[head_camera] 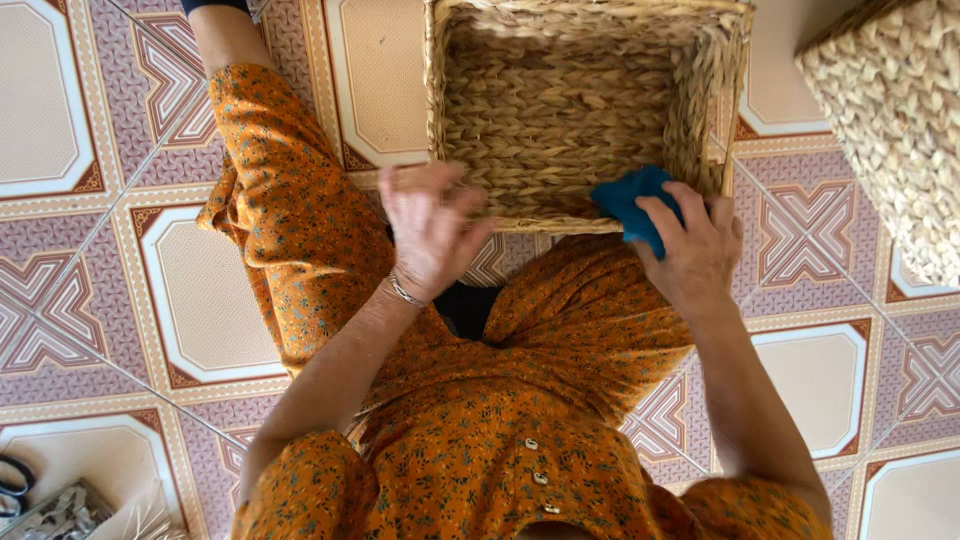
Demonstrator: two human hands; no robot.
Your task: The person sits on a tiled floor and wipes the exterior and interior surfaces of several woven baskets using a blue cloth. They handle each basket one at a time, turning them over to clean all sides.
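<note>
Bottom-left corner: metal tools, cut off by frame, hard to identify. Left hand grips near rim of woven basket, fingertips curled out of sight. Basket on tiled floor, far edge cropped. Right hand clamps blue cloth at basket's near-right corner; cloth partly hidden. 2nd woven basket far right, cropped.

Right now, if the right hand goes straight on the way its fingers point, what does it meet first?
The right hand already presses a blue cloth at the woven basket's near rim. Straight on, it would probably go over the rim and meet the basket's inner wall or floor; depth is unclear.
</note>
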